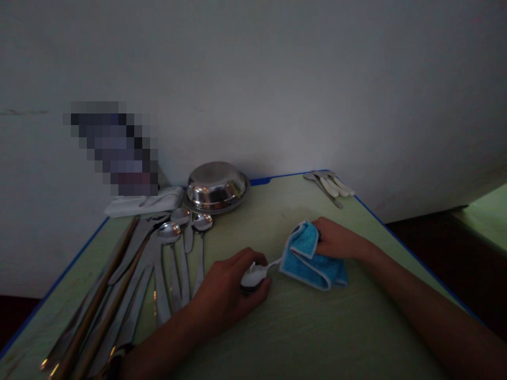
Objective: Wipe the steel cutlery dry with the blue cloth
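Note:
A metal spoon (254, 275) is pinched by its bowl between the thumb and fingers of my left hand (235, 282). Its handle runs right and passes into a blue cloth (307, 264) with pale edging. My right hand (327, 240) grips that cloth, its fingers largely hidden behind the folds, so the spoon's far end cannot be seen. Both hands are over the table, the right one slightly farther back. Left of my left hand lie several loose spoons (169, 232) and other long-handled cutlery (130, 295).
An upturned metal bowl (217, 182) sits against the wall at the back. Several spoons with white handles (328, 186) lie at the far right corner of the green table (356, 332). A blurred-out object (119, 150) leans at the wall above a white packet (127, 206).

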The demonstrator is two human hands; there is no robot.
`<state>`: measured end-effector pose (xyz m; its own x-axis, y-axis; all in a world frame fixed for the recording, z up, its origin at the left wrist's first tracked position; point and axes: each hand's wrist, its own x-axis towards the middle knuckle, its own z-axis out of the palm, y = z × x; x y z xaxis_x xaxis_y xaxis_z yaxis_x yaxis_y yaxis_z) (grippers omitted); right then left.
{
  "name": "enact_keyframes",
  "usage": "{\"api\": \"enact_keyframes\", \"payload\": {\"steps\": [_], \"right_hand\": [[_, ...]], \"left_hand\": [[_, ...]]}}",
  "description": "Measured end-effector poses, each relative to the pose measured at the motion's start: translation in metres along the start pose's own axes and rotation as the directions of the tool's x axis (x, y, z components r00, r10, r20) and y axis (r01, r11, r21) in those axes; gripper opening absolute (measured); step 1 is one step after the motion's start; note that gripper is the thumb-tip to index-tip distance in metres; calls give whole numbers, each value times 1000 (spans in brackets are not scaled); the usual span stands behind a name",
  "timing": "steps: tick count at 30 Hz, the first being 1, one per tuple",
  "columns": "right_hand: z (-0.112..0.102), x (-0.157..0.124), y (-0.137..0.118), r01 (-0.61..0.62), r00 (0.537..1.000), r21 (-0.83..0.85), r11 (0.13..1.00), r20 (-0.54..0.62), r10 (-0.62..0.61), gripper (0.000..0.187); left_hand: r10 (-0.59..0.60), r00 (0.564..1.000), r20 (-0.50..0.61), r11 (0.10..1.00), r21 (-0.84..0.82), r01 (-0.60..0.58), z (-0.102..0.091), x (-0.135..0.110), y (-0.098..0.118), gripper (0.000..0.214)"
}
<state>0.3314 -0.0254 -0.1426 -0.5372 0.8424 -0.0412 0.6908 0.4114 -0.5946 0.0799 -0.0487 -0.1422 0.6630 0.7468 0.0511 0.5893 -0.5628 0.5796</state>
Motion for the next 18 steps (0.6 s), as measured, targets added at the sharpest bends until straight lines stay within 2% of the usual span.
{"api": "enact_keyframes", "payload": {"steps": [8,11,14,18], "right_hand": [[-1,0,-1,-16,1000,-5,1000,-4,16,18],[0,0,-1,-9,1000,-2,1000,-6,9,17],[1,0,-2,-10,1000,3,1000,-11,10,15],[0,-1,-1,4,1000,68,998,-15,-3,13]], "left_hand": [[-17,1000,-10,1000,14,17,-1,1,1,22],[-88,991,-97,994,-68,82,3,1,-4,30],[-187,961,-205,971,-184,150,6,3,-9,35],[-255,937,-239,951,-234,199,6,5,-10,42]]}}
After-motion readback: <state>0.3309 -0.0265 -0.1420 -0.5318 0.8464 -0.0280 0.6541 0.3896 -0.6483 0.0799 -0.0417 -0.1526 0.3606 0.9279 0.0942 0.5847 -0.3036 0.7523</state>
